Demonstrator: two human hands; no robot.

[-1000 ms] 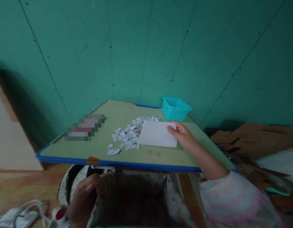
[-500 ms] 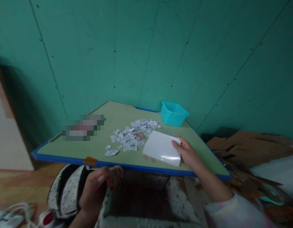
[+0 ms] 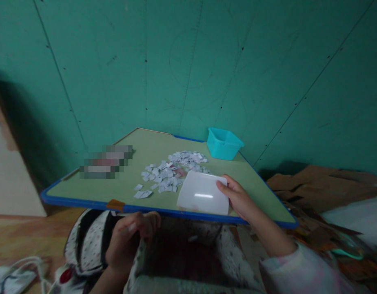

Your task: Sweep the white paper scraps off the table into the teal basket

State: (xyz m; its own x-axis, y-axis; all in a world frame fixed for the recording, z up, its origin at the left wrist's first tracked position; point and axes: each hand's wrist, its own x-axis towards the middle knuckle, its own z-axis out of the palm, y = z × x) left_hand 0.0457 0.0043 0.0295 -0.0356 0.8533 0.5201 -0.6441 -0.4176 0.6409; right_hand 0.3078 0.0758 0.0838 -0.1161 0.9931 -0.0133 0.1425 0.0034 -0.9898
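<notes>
1. the white card [image 3: 203, 198], a thin glossy sheet with rounded corners and a streak of glare across it, is tilted up off the near part of the surface [image 3: 136, 161], its lower edge close to the blue rim.
2. the right hand [image 3: 237, 198] holds the card at its right edge, grip closed on it with the thumb on top; the fingers underneath are hidden.
3. just beyond the card lies a loose heap of small paper scraps [image 3: 170, 173], mostly white with a few pinkish, flat and light.
4. judgement: a smooth card pinched by one edge could slip or flex, and any sweep of it near the heap would likely scatter the scraps or push some over the rim.
5. the left hand [image 3: 130, 239] rests below the surface's front edge on a spotted fabric [image 3: 90, 249]; its fingers are curled over the cloth edge, but whether they pinch it i cannot tell.
6. a turquoise plastic tub [image 3: 223, 143], square with a flared lip, stands at the far right corner near the green wall [image 3: 188, 61].
7. the surface is matt olive green with an orange clip [image 3: 115, 204] on its front rim.
</notes>
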